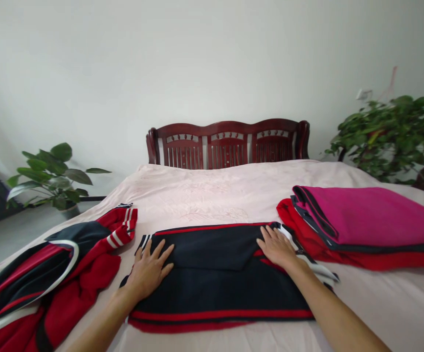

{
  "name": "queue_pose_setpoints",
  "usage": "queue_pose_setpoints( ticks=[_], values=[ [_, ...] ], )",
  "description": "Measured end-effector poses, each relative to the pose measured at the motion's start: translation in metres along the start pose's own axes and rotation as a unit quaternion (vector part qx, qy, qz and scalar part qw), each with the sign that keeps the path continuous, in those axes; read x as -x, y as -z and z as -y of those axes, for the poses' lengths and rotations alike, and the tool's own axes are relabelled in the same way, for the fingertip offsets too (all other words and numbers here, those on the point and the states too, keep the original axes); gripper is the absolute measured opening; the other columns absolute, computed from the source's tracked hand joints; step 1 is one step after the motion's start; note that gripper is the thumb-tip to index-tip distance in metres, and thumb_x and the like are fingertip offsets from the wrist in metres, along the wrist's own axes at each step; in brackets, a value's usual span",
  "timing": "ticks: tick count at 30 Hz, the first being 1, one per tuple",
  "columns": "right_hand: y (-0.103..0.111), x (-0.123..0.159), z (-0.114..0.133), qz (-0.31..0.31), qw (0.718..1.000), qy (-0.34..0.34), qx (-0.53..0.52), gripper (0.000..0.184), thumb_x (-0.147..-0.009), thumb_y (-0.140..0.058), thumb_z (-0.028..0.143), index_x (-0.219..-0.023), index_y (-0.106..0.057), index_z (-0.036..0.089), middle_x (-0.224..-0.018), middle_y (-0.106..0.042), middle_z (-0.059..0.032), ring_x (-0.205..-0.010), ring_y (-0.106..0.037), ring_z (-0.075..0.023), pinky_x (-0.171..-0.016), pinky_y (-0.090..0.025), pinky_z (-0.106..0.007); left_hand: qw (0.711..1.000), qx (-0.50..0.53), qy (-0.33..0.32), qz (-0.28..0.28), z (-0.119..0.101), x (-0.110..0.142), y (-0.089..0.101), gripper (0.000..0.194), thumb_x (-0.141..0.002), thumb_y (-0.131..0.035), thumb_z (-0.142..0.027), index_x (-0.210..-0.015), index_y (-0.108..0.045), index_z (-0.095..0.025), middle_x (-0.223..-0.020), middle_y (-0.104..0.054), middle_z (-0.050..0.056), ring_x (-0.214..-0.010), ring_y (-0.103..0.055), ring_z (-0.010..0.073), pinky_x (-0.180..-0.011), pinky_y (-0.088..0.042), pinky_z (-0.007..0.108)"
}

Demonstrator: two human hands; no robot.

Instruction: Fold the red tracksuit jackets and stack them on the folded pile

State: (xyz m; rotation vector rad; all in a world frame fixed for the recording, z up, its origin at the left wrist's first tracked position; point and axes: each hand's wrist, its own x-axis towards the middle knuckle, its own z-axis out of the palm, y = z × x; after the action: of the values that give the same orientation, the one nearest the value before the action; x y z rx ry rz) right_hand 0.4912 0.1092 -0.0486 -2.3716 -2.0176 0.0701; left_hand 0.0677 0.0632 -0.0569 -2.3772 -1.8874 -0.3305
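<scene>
two hands are down on the black jacket [215,293] in the middle of the bed [204,190], and neither is pinching anything. the left hand [148,270] is spread wide, palm flat, fingers fanned across the jacket's left side, while the right hand [277,247] lies open on the far right corner, fingers splayed beside a white-striped cuff [316,261]. that flat pressure seems to be there to keep the layers from sliding on the soft bedcover. the jacket lies folded with its upper flap [202,247] doubled over, a red stripe [221,314] running along the near edge, and the spacing of the hands looks chosen to hold both ends square. off to the left sits a rumpled red-and-black garment [50,276], just beside the left hand, apparently pushed aside out of the working area. to the right, a magenta cloth [368,217] rests on a red cloth [344,256], both neatly stacked near the right hand, and that tidy pile keeps well out of the way.
</scene>
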Motion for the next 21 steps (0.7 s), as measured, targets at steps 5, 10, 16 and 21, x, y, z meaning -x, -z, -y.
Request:
queue_pose_setpoints(
  ticks=[5,10,16,21],
  values=[
    [0.020,0.030,0.041,-0.095,0.994,0.056,-0.005,0.060,-0.098,-0.034,0.039,-0.151,-0.035,0.011,-0.158,-0.031,-0.0161,-0.147,-0.022,-0.0346,-0.118,-0.017,-0.052,1.000,0.018,-0.002,-0.012,-0.002,0.000,-0.001,0.053,-0.090,-0.055,-0.045,-0.141,-0.054,-0.033,-0.152,-0.046,0.010,-0.144,-0.022,0.0484,-0.112,-0.014,0.066],
    [0.000,0.073,0.078,-0.085,0.967,0.237,-0.045,0.058,-0.099,-0.034,0.047,-0.151,-0.037,0.023,-0.157,-0.036,-0.0083,-0.146,-0.028,-0.0285,-0.117,-0.023,-0.049,0.998,0.060,0.001,-0.023,0.000,0.002,-0.001,0.050,-0.088,-0.059,-0.043,-0.137,-0.057,-0.034,-0.150,-0.050,0.007,-0.145,-0.023,0.0449,-0.114,-0.013,0.063],
    [-0.026,0.081,0.082,-0.095,0.969,0.221,-0.055,0.056,-0.098,-0.038,0.044,-0.151,-0.038,0.025,-0.158,-0.035,-0.0074,-0.146,-0.028,-0.0272,-0.118,-0.022,-0.048,0.984,0.159,0.008,-0.080,0.014,0.005,-0.001,0.042,-0.090,-0.052,-0.040,-0.129,-0.064,-0.028,-0.141,-0.059,0.007,-0.140,-0.040,0.0338,-0.115,-0.027,0.054],
    [-0.020,0.079,0.083,-0.089,0.974,0.196,-0.064,0.056,-0.098,-0.038,0.042,-0.150,-0.040,0.023,-0.156,-0.038,-0.0074,-0.145,-0.031,-0.0260,-0.119,-0.023,-0.045,0.930,0.248,0.199,-0.185,0.029,0.011,0.001,0.048,-0.091,-0.045,-0.034,-0.135,-0.056,-0.018,-0.143,-0.054,0.013,-0.132,-0.050,0.0250,-0.112,-0.037,0.036]
  ],
)
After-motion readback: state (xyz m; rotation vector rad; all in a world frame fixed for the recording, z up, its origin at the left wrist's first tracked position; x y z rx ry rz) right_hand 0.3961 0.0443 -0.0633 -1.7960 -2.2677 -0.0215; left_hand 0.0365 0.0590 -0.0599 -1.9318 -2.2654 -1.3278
